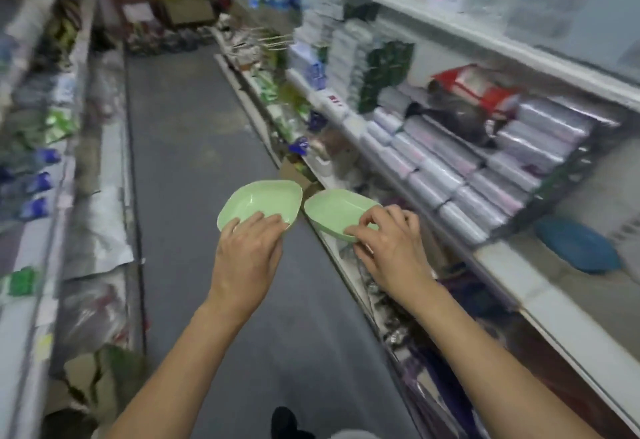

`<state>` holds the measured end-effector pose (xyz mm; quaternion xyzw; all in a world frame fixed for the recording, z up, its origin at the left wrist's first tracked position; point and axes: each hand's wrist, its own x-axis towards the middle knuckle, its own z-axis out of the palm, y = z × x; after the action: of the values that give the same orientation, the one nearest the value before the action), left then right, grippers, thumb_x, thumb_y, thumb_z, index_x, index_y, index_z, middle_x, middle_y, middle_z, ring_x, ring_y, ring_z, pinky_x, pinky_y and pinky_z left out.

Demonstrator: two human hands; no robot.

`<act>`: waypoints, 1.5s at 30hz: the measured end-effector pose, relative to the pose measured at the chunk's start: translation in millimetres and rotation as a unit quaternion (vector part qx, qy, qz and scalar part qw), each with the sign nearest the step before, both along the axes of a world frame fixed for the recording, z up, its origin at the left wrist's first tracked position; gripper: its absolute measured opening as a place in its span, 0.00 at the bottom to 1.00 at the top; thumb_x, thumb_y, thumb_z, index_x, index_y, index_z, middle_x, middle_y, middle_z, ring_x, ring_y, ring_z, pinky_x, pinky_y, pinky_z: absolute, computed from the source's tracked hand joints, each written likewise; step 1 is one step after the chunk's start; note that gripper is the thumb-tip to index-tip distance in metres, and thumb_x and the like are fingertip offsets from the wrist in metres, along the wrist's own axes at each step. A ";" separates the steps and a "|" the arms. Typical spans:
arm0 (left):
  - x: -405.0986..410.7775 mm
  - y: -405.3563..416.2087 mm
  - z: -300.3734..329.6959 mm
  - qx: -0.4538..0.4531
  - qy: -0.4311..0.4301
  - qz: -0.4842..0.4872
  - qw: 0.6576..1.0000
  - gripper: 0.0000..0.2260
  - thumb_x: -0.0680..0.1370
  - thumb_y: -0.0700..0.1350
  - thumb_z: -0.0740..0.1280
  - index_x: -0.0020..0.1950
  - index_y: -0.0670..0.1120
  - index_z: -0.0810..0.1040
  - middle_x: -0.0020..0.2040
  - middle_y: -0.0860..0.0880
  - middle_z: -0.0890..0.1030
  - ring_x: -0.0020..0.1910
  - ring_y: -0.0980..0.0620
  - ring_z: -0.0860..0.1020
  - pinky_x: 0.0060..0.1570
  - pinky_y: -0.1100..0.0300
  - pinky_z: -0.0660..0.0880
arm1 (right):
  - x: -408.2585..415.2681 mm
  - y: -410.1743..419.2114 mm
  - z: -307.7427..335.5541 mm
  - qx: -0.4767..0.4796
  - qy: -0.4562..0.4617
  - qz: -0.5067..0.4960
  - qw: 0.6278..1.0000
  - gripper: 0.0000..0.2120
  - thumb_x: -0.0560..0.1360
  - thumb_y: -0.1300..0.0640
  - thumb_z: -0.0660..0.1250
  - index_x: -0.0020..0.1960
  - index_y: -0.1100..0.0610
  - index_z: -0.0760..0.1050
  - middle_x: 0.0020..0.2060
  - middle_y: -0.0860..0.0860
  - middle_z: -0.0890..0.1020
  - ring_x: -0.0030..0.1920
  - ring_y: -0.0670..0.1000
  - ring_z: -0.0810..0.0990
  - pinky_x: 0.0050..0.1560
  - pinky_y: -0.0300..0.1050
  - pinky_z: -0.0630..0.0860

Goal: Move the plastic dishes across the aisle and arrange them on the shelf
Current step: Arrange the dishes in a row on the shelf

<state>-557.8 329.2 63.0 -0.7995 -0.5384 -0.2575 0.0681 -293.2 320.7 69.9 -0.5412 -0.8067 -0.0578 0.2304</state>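
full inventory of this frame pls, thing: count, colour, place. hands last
plastic dishes: 2, pale green, held side by side over the aisle; left one, right one
floor: 1, grey, running up the middle
shelving: white, both sides; right shelf edge
wrapped rolls: many, clear or silvery, stacked on the right shelf
red bag: 1, on top of the rolls
blue item: 1, right shelf, too blurred to name
left-side goods: blurred packets, blue and green
left hand: grip on the left dish's near rim
right hand: grip on the right dish's near rim
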 end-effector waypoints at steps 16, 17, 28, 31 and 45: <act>-305.1 171.4 20.9 -0.005 -0.072 0.217 0.974 0.10 0.77 0.45 0.66 0.56 0.51 0.84 0.63 0.50 0.82 0.64 0.44 0.78 0.62 0.36 0.71 | -335.3 292.7 3.9 0.024 0.071 0.191 0.979 0.08 0.75 0.53 0.73 0.54 0.46 0.83 0.54 0.47 0.79 0.54 0.55 0.75 0.58 0.54 0.66; -320.7 188.6 19.1 -0.006 -0.069 0.232 0.970 0.09 0.77 0.43 0.69 0.56 0.51 0.84 0.63 0.50 0.82 0.64 0.44 0.78 0.62 0.36 0.71 | -353.7 315.4 0.1 0.024 0.078 0.201 0.976 0.07 0.75 0.53 0.74 0.54 0.46 0.82 0.54 0.47 0.79 0.54 0.55 0.75 0.58 0.54 0.66; -491.2 353.7 30.7 -0.031 -0.039 0.420 0.906 0.07 0.76 0.47 0.68 0.50 0.53 0.85 0.60 0.51 0.82 0.61 0.47 0.79 0.59 0.44 0.70 | -571.5 581.2 -17.8 -0.015 0.084 0.347 0.934 0.10 0.74 0.54 0.74 0.55 0.46 0.83 0.54 0.46 0.78 0.54 0.53 0.75 0.60 0.53 0.66; -533.4 365.8 27.6 -0.036 -0.058 0.480 0.875 0.12 0.76 0.51 0.63 0.51 0.53 0.85 0.61 0.51 0.82 0.61 0.48 0.78 0.59 0.43 0.71 | -638.2 622.7 -12.0 -0.022 0.081 0.406 0.910 0.10 0.75 0.54 0.74 0.56 0.47 0.82 0.54 0.46 0.78 0.54 0.53 0.76 0.60 0.53 0.65; -795.0 560.6 -3.8 -0.033 -0.108 0.516 0.849 0.11 0.76 0.50 0.64 0.52 0.55 0.85 0.60 0.53 0.81 0.60 0.48 0.79 0.60 0.41 0.71 | -912.2 815.4 -19.4 -0.015 0.036 0.452 0.891 0.09 0.75 0.54 0.74 0.55 0.46 0.82 0.53 0.45 0.77 0.52 0.54 0.76 0.58 0.55 0.68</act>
<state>-1352.8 889.9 59.2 -0.3754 -0.8855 -0.2524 0.1058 -1205.5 1136.0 50.6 -0.1237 -0.9561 0.0842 0.2518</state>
